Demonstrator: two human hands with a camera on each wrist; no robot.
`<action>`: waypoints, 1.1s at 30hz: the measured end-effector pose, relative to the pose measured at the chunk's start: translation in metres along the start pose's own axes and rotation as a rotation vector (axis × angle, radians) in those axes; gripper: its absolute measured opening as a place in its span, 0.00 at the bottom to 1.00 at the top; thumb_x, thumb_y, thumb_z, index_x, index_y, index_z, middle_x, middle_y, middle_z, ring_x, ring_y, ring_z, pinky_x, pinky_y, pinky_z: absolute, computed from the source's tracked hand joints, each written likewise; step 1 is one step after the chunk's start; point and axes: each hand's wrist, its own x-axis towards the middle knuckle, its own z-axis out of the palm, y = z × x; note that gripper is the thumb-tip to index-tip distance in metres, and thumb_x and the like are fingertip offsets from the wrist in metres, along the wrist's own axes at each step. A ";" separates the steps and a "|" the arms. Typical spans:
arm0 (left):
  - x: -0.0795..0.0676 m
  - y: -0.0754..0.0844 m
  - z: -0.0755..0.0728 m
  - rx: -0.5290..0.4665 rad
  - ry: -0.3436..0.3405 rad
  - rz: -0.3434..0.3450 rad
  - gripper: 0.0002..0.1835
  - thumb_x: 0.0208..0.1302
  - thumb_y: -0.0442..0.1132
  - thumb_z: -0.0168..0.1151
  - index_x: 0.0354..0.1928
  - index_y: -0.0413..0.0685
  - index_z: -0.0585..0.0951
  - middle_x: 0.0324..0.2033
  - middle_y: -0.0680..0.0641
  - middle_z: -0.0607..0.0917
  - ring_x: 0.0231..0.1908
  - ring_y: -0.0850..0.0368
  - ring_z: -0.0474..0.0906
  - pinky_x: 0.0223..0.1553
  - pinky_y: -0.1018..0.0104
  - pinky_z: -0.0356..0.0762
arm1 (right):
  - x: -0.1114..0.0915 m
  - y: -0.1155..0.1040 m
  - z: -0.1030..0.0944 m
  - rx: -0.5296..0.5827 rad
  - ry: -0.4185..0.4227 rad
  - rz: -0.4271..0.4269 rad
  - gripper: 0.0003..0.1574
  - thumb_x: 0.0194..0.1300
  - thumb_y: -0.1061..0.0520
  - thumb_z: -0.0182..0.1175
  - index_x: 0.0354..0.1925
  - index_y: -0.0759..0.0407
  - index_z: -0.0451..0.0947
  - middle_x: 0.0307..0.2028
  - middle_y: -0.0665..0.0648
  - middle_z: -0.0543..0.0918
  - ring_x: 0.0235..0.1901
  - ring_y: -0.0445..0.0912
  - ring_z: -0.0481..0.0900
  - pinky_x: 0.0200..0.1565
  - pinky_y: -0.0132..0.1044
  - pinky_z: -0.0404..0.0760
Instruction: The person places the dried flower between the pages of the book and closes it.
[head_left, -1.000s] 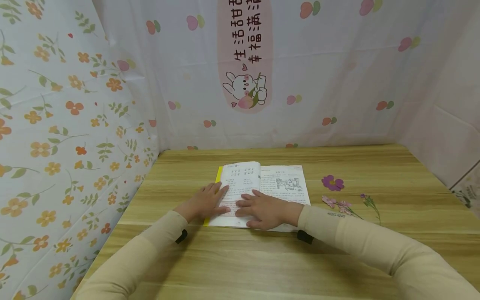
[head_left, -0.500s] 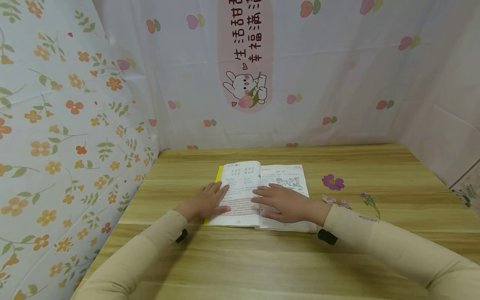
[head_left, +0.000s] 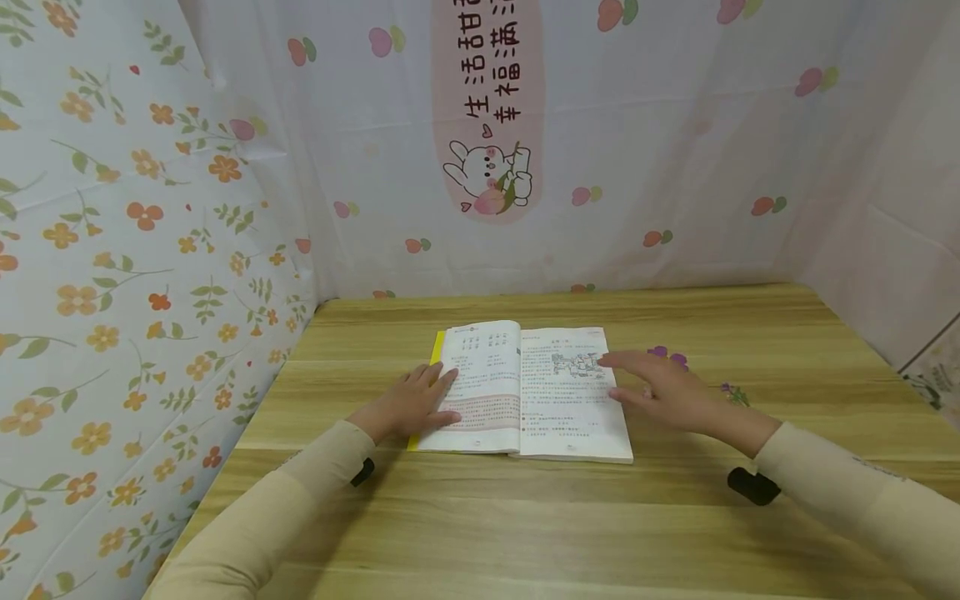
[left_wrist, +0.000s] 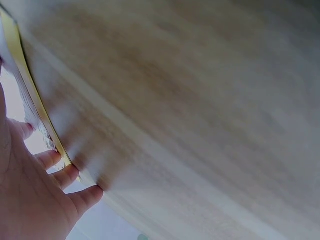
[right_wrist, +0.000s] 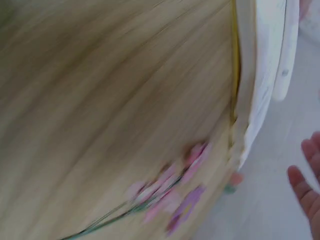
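An open book (head_left: 483,367) with printed pages and a yellow cover edge lies on the wooden table. My left hand (head_left: 412,402) rests on the left page's outer edge, fingers spread; in the left wrist view its fingertips reach the yellow edge (left_wrist: 37,92). Above the right page's outer edge is my right hand (head_left: 667,396), thumb and fingers apart, holding nothing. Just beyond that hand a purple flower (head_left: 678,360) shows in part. Pink flowers on a green stem (right_wrist: 160,192) appear blurred in the right wrist view; the hand hides them from the head view.
A small flower sprig (head_left: 737,394) lies right of the right hand, partly covered by it. The table (head_left: 465,525) runs back to a hanging printed cloth (head_left: 637,150). Another flowered cloth (head_left: 150,275) hangs along the left side.
My right hand has slid right from the left page across the right page and lifted toward the flowers, uncovering the right page. The left hand stays in place.
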 end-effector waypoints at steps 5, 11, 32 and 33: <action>0.000 -0.001 0.000 -0.001 0.004 0.006 0.45 0.68 0.68 0.44 0.76 0.46 0.53 0.71 0.35 0.57 0.69 0.37 0.53 0.65 0.42 0.55 | -0.027 0.019 -0.018 0.129 0.057 0.275 0.28 0.68 0.54 0.62 0.63 0.62 0.72 0.55 0.63 0.79 0.52 0.59 0.78 0.50 0.51 0.77; 0.001 0.000 -0.001 -0.004 -0.003 0.001 0.45 0.68 0.68 0.44 0.76 0.46 0.53 0.71 0.35 0.57 0.69 0.37 0.53 0.65 0.42 0.55 | -0.062 0.044 -0.034 0.147 0.119 0.456 0.31 0.70 0.50 0.59 0.63 0.68 0.70 0.50 0.68 0.79 0.45 0.47 0.79 0.38 0.28 0.77; 0.002 0.002 0.000 0.005 -0.031 -0.060 0.46 0.66 0.70 0.45 0.77 0.51 0.52 0.73 0.39 0.56 0.70 0.40 0.52 0.67 0.45 0.53 | -0.115 0.097 -0.046 0.177 0.051 0.770 0.39 0.72 0.40 0.53 0.58 0.75 0.70 0.51 0.75 0.76 0.40 0.49 0.77 0.31 0.36 0.78; 0.002 0.002 0.000 0.007 -0.030 -0.061 0.46 0.66 0.70 0.45 0.77 0.51 0.52 0.73 0.39 0.56 0.70 0.40 0.52 0.67 0.45 0.53 | -0.116 0.098 -0.045 0.175 0.050 0.774 0.38 0.71 0.40 0.54 0.57 0.75 0.71 0.50 0.74 0.77 0.40 0.49 0.77 0.31 0.36 0.78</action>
